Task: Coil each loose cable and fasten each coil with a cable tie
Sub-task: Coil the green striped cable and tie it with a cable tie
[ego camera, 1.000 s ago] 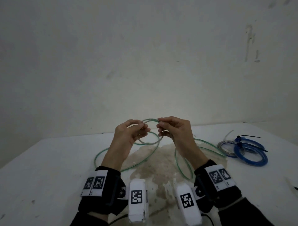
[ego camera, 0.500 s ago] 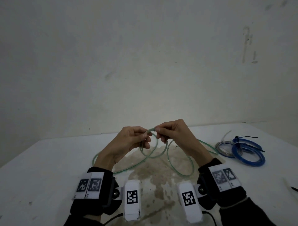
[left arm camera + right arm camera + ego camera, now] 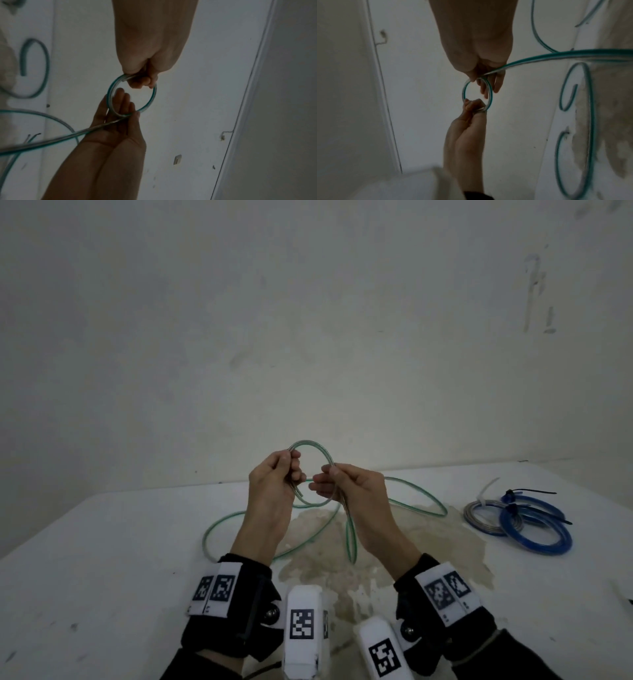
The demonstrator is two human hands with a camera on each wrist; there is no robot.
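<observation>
On the stained white table (image 3: 102, 559), your left hand (image 3: 274, 487) and right hand (image 3: 352, 491) each pinch the green cable (image 3: 308, 444), fingers curled on one raised loop; its remainder trails across the table beside tied blue coils (image 3: 534, 525).

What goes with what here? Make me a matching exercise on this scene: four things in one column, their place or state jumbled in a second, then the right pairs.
Things
1. green cable
2. blue coil
3. grey coil
4. left hand

Place or state
A. lies tied on the table, farthest right
B. grips one side of the raised loop
C. lies on the table, partly under its neighbour
D. one loop held up, the rest trailing loose on the table

Pairs: 1-D, 2-A, 3-C, 4-B
</observation>
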